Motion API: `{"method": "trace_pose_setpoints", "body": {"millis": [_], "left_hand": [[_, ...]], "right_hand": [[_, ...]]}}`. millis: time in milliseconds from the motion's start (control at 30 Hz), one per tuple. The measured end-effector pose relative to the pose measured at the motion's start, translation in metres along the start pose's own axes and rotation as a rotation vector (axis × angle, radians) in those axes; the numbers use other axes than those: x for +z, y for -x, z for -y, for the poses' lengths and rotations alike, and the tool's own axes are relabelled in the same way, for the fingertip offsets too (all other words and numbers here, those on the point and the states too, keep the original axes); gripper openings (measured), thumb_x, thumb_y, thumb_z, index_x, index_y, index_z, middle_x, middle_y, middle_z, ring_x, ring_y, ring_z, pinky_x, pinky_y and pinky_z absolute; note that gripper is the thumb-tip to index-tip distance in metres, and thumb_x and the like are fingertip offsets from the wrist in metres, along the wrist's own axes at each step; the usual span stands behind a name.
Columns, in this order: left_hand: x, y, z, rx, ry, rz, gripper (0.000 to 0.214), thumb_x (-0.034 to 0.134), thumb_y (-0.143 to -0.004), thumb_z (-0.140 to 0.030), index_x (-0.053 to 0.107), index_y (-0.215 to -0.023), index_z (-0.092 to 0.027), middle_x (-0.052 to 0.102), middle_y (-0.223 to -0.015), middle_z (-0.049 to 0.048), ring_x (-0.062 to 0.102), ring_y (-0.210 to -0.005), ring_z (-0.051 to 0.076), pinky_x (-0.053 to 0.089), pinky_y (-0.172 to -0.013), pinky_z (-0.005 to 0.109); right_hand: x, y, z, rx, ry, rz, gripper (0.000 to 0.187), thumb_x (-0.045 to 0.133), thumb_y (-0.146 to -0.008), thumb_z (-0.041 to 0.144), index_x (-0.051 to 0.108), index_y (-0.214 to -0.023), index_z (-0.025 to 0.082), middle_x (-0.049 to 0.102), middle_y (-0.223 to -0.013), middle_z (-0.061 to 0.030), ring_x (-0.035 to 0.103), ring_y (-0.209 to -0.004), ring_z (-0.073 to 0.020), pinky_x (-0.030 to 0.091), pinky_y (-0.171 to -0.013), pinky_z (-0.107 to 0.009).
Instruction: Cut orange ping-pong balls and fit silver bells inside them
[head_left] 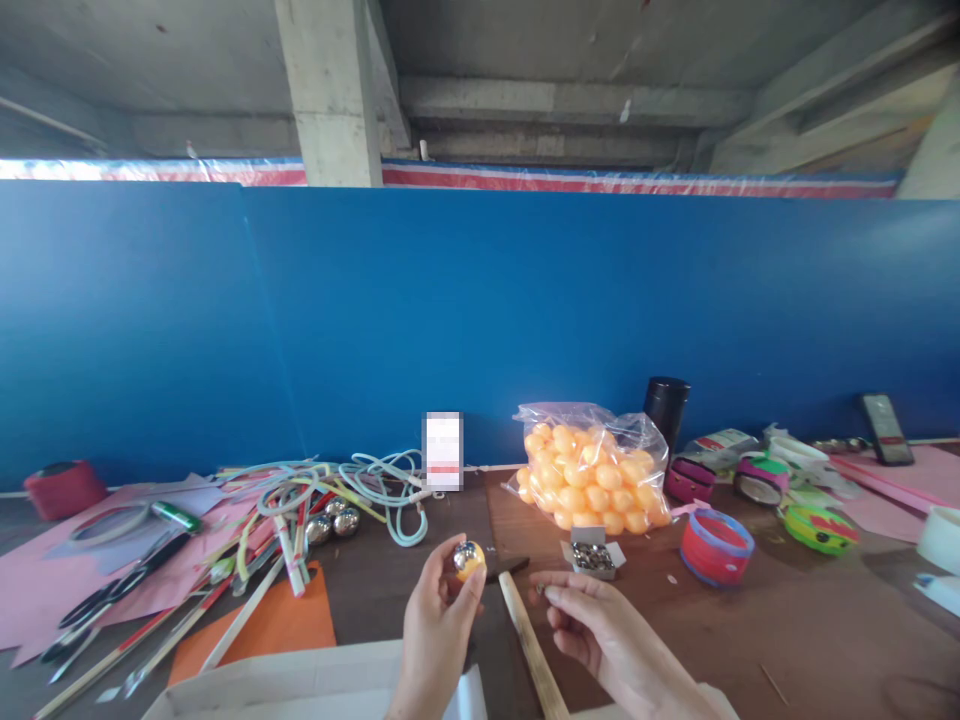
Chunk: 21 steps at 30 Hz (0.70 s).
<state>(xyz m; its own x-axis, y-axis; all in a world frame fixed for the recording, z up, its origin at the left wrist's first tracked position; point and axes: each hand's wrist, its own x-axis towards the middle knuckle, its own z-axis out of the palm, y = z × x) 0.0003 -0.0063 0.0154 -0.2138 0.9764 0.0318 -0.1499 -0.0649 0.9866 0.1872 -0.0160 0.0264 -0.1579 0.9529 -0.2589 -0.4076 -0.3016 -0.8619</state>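
My left hand (435,630) is closed round a small ball (469,562), shiny silver on its upper part and orange below. To the right, the fingers of my right hand (600,625) pinch a tiny metal piece (540,590) that looks like a thumbtack. Just behind that hand, a small open box (592,560) holds many shiny metal tacks. A hammer (529,640) with a wooden handle lies between my hands, its dark head pointing away from me. Farther back stands a clear plastic bag (592,475) full of orange balls.
Several silver balls (345,521) sit by tangled pale-blue tubing (360,475) at left. Scissors (120,590) lie on pink paper. A white box (277,685) is at the front. Rolls of tape (716,548), a black canister (666,410) and a phone (886,430) stand at right.
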Motion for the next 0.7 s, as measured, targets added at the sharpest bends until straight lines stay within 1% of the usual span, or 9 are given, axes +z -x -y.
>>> {"method": "trace_pose_setpoints", "body": {"millis": [100, 233, 300, 400, 533, 700], "left_hand": [[0.0, 0.0, 0.001, 0.012, 0.003, 0.002, 0.059, 0.072, -0.063, -0.047, 0.057, -0.112, -0.017, 0.068, -0.09, 0.0061, 0.064, -0.07, 0.017, 0.053, -0.058, 0.026], [-0.001, -0.001, 0.003, 0.039, 0.013, 0.007, 0.058, 0.072, -0.063, -0.045, 0.057, -0.112, -0.017, 0.067, -0.088, 0.0057, 0.063, -0.071, 0.017, 0.054, -0.059, 0.027], [0.0, -0.001, 0.004, 0.049, 0.039, 0.048, 0.057, 0.072, -0.065, -0.042, 0.056, -0.113, -0.017, 0.066, -0.089, 0.0055, 0.063, -0.072, 0.018, 0.055, -0.063, 0.029], [0.003, 0.001, 0.004, 0.032, 0.09, 0.141, 0.055, 0.073, -0.066, -0.037, 0.054, -0.114, -0.018, 0.065, -0.093, 0.0056, 0.063, -0.077, 0.019, 0.055, -0.069, 0.032], [0.006, 0.003, 0.005, 0.021, 0.105, 0.258, 0.051, 0.074, -0.067, -0.031, 0.054, -0.112, -0.019, 0.065, -0.1, 0.0073, 0.063, -0.087, 0.02, 0.052, -0.076, 0.032], [0.007, 0.004, 0.009, 0.003, 0.132, 0.358, 0.051, 0.075, -0.066, -0.028, 0.055, -0.112, -0.019, 0.066, -0.105, 0.0094, 0.062, -0.092, 0.022, 0.049, -0.081, 0.033]], "right_hand": [[-0.001, -0.002, -0.002, -0.022, 0.018, 0.012, 0.018, 0.077, -0.069, 0.024, 0.073, -0.083, 0.014, 0.061, -0.067, -0.0001, 0.055, -0.057, -0.0064, 0.053, -0.05, -0.014], [-0.001, -0.003, -0.003, -0.064, 0.054, -0.02, 0.018, 0.077, -0.068, 0.025, 0.072, -0.083, 0.015, 0.064, -0.075, -0.0014, 0.053, -0.056, -0.0062, 0.051, -0.046, -0.014], [0.001, -0.002, -0.002, -0.076, 0.056, -0.014, 0.019, 0.077, -0.068, 0.026, 0.072, -0.084, 0.016, 0.065, -0.075, -0.0014, 0.052, -0.055, -0.0061, 0.05, -0.044, -0.014], [0.005, 0.0, 0.0, -0.085, 0.045, 0.008, 0.021, 0.077, -0.068, 0.027, 0.071, -0.083, 0.015, 0.065, -0.073, -0.0012, 0.051, -0.052, -0.0055, 0.048, -0.043, -0.014], [0.011, 0.002, 0.002, -0.104, 0.033, 0.033, 0.021, 0.078, -0.068, 0.028, 0.069, -0.08, 0.014, 0.066, -0.072, -0.0017, 0.05, -0.05, -0.0046, 0.045, -0.041, -0.013], [0.019, 0.007, 0.001, -0.13, 0.019, 0.066, 0.022, 0.076, -0.069, 0.031, 0.067, -0.079, 0.014, 0.065, -0.07, -0.0011, 0.047, -0.049, -0.0042, 0.042, -0.042, -0.013]]}}
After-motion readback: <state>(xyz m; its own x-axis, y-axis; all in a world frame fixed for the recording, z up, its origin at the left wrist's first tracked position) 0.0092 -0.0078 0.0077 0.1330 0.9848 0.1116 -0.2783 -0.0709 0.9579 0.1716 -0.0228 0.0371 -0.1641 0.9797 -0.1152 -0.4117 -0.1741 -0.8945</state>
